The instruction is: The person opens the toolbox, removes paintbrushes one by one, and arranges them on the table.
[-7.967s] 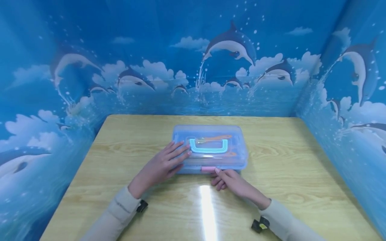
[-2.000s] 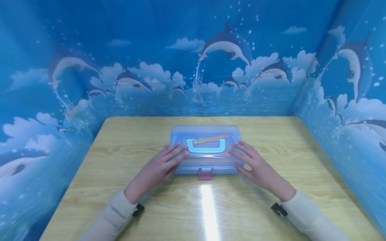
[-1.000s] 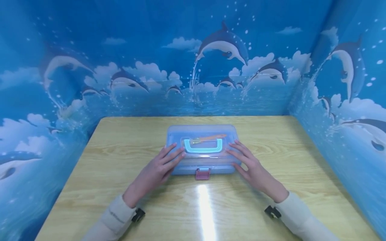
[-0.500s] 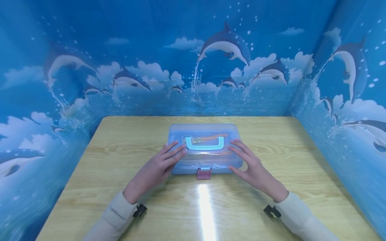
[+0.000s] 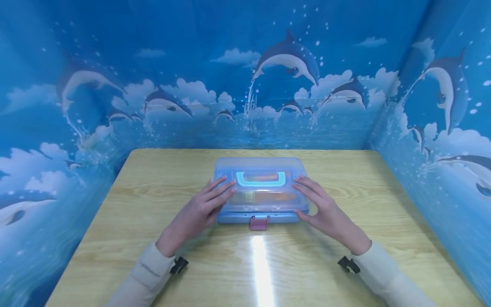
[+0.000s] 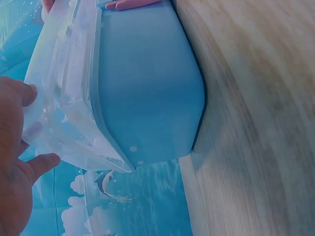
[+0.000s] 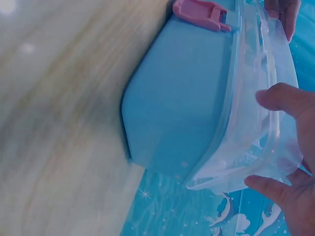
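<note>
A plastic storage box with a blue base (image 6: pixel 147 78) and a clear lid (image 5: pixel 264 207) sits on the table. Its pink latch (image 5: pixel 259 224) hangs folded down at the front, and the lid's front edge stands slightly off the base. My left hand (image 5: pixel 196 209) grips the lid's left side, thumb on the front and fingers over the top and side. On the right side my right hand (image 5: pixel 327 209) holds the lid in the same way. A light-blue handle (image 5: pixel 261 183) lies flat on the lid. Orange-handled brushes (image 5: pixel 280 196) show blurred through the plastic.
The wood-grain table (image 5: pixel 161 187) stretches around the box, with a bright light reflection (image 5: pixel 262 268) in front of it. A blue cloth backdrop (image 5: pixel 215 123) printed with dolphins closes off the back and sides.
Earlier my right hand was at the pink latch, which now hangs down. That hand has since moved to the lid's right side. Over the last second the lid's front has risen slightly.
</note>
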A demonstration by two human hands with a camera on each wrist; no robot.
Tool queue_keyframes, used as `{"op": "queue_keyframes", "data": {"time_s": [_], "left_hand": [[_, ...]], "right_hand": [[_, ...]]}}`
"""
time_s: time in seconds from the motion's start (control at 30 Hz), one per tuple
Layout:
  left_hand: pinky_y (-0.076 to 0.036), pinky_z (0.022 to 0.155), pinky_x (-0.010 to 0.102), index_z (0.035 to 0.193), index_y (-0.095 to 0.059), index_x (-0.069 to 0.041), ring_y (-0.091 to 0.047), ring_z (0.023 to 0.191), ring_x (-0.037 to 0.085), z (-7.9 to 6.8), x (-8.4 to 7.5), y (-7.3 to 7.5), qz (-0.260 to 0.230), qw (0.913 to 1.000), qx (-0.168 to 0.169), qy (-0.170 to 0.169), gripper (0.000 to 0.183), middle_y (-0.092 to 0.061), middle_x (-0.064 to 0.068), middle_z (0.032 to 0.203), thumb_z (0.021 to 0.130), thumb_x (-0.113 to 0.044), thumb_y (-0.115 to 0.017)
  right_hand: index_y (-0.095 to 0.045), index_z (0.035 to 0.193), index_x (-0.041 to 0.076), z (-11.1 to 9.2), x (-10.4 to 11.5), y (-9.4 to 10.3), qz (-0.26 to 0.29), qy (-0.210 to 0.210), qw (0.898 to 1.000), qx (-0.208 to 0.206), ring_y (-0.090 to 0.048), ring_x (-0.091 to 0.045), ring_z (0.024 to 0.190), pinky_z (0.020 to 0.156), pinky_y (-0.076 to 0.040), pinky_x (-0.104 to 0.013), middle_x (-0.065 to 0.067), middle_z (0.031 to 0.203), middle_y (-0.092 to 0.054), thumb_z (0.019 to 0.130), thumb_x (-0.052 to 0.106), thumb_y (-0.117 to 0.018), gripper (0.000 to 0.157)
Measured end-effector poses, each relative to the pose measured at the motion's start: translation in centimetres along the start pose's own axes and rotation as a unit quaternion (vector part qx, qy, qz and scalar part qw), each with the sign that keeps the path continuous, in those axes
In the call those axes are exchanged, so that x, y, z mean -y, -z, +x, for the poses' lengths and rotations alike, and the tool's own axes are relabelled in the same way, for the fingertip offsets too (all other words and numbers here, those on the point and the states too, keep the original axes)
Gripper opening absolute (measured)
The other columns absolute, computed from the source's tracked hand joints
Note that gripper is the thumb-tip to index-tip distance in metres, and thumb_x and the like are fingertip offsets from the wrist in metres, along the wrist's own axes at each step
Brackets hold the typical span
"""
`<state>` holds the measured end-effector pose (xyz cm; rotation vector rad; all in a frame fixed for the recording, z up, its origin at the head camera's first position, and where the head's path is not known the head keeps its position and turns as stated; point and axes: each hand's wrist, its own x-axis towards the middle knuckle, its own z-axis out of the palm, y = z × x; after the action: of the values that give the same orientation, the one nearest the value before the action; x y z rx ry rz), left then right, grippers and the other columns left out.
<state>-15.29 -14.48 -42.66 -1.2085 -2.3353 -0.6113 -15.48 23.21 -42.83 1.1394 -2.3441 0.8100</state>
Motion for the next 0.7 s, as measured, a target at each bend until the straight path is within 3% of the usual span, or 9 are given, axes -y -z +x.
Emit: {"op": "queue_keyframes", "data": {"time_s": [0.1, 0.23, 0.43, 0.7], "left_hand": [[-0.038, 0.119, 0.051, 0.147, -0.054, -0.005, -0.042, 0.146, 0.035, 0.1, 0.2, 0.0, 0.006, 0.9999, -0.010, -0.007, 0.070, -0.050, 0.012, 0.155, 0.082, 0.008, -0.078], [-0.036, 0.122, 0.045, 0.147, -0.053, -0.005, -0.041, 0.146, 0.034, 0.5, 0.5, 0.2, 0.011, 0.9997, -0.017, -0.010, 0.068, -0.048, 0.014, 0.156, 0.085, 0.005, -0.077], [-0.037, 0.121, 0.047, 0.144, -0.057, -0.004, -0.043, 0.145, 0.037, 0.5, 0.8, 0.5, 0.016, 0.9990, -0.039, -0.016, 0.058, -0.049, 0.016, 0.155, 0.089, 0.000, -0.074], [-0.029, 0.125, 0.047, 0.146, -0.056, -0.006, -0.035, 0.150, 0.034, -0.1, 0.9, 0.8, 0.032, 0.9973, -0.055, -0.036, 0.042, -0.045, 0.015, 0.158, 0.109, -0.024, -0.046]], "right_hand": [[-0.054, 0.142, -0.004, 0.1, -0.1, 0.3, 0.010, 0.007, 1.000, -0.002, -0.043, -0.038, 0.141, 0.120, -0.032, -0.020, -0.021, 0.145, -0.052, 0.068, -0.006, -0.087, 0.081], [-0.054, 0.141, -0.006, 0.5, -0.6, 0.6, 0.026, 0.028, 0.999, -0.018, -0.045, -0.038, 0.141, 0.121, -0.034, -0.023, -0.023, 0.143, -0.054, 0.083, 0.006, -0.081, 0.065], [-0.057, 0.135, -0.012, 1.4, -1.2, 0.6, 0.030, 0.084, 0.994, -0.064, -0.049, -0.036, 0.137, 0.120, -0.038, -0.027, -0.030, 0.136, -0.057, 0.094, 0.022, -0.069, 0.055], [-0.060, 0.132, -0.010, 2.2, -1.9, 0.9, 0.021, 0.085, 0.991, -0.100, -0.052, -0.033, 0.135, 0.116, -0.041, -0.022, -0.030, 0.133, -0.059, 0.098, 0.033, -0.066, 0.056]]}}
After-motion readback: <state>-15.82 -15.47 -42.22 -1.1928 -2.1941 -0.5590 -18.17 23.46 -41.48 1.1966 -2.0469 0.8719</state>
